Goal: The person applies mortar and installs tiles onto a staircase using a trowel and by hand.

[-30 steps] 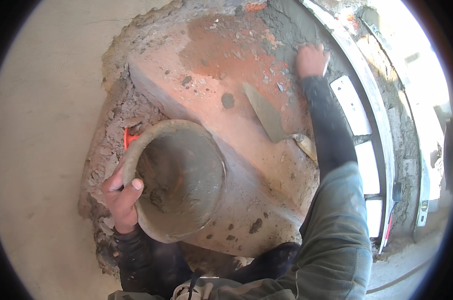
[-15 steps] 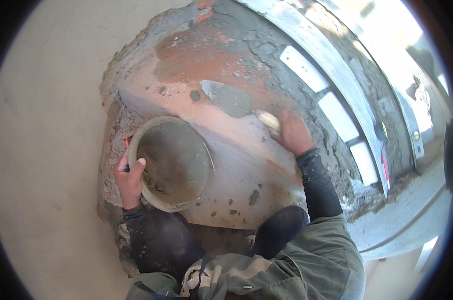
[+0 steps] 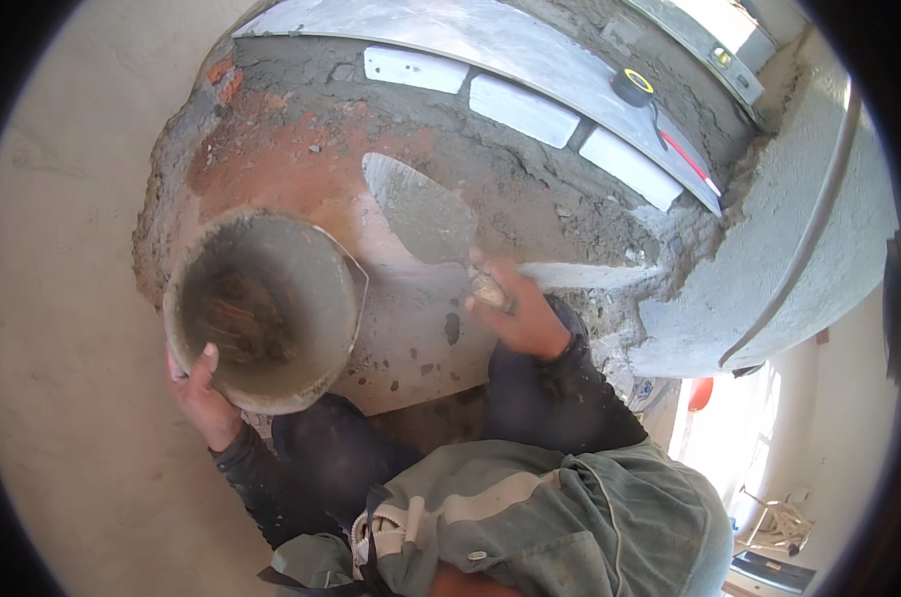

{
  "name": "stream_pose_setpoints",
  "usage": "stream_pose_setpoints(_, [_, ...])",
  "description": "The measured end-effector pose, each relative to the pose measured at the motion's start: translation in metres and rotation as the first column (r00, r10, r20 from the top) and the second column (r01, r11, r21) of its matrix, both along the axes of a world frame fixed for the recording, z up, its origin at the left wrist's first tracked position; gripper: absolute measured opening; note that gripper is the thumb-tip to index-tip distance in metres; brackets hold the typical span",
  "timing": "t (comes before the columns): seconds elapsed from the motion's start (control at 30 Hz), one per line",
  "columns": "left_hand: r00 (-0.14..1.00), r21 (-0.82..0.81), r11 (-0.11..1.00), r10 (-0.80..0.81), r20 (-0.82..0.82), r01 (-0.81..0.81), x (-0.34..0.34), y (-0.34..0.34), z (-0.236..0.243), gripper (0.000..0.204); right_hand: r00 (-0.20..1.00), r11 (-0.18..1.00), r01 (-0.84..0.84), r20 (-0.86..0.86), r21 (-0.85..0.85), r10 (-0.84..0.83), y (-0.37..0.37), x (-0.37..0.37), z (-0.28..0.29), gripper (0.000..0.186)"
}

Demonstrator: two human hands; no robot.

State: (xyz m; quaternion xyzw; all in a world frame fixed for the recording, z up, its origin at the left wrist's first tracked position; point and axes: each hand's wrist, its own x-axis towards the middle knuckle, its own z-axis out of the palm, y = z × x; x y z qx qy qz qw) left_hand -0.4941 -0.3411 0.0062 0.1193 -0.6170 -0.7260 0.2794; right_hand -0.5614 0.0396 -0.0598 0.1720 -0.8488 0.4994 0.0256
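My left hand grips the near-left rim of a grey mortar bucket, thumb inside and fingers outside. The bucket tilts so that its inside shows, with wet, brownish-grey mortar at the bottom. A wire handle hangs at its right side. In my right hand is the pale handle of a pointing trowel, with fingers wrapped round it. The trowel's grey, mortar-smeared blade points away to the upper left, over the reddish ledge. Blade and bucket are apart.
Beyond the ledge, white rectangular blocks sit in grey mortar against a long metal plate. On the plate lie a black-and-yellow round roll and a red pencil. A spirit level lies farther back. Plastered wall at left.
The view has turned and shifted. The bucket looks larger and closer, lifted in my left hand. My right hand has drawn the trowel back toward my knees and nearer the bucket.
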Motion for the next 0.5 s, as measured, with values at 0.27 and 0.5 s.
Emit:
stream_pose_setpoints(0.27, [0.975,0.052,0.997,0.061,-0.213,-0.051,-0.102,0.014,0.033,0.044,0.776,0.895,0.229,-0.627,0.382,0.069,0.048,-0.042,0.048,0.025])
stream_pose_setpoints(0.5, [0.990,0.022,0.999,0.041,-0.137,-0.039,-0.137,0.011,0.008,0.044,0.456,0.734,-0.188,-0.604,0.652,0.653,-0.001,-0.110,0.048,0.011])
